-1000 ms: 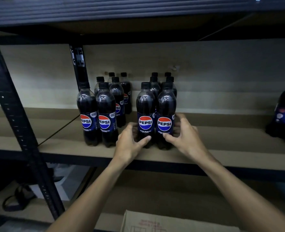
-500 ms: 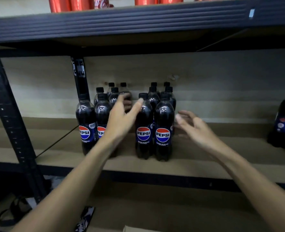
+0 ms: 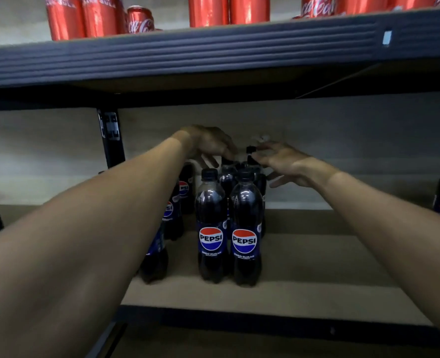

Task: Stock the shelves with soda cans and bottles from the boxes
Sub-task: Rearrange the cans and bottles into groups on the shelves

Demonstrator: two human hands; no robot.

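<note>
1. Two Pepsi Zero Sugar bottles (image 3: pixel 211 228) are stood upright, side by side and touching, near the front edge of the shelf (image 3: pixel 317 275).
2. More bottles of the same kind, the rear bottles (image 3: pixel 228 177), are lined up directly behind that front pair.
3. The left hand (image 3: pixel 208 146) is held above the rear bottles, fingers bent downward at their caps; whether a cap is gripped cannot be told.
4. The right hand (image 3: pixel 283 161) is held behind and right of the pair, fingers spread apart, with nothing clasped.
5. A second group of Pepsi bottles (image 3: pixel 173 215), left of the pair, is partly hidden by the left forearm.
6. Red Coca-Cola cans (image 3: pixel 84 16) are seen on the upper shelf (image 3: pixel 213 52) above the pair.
</note>
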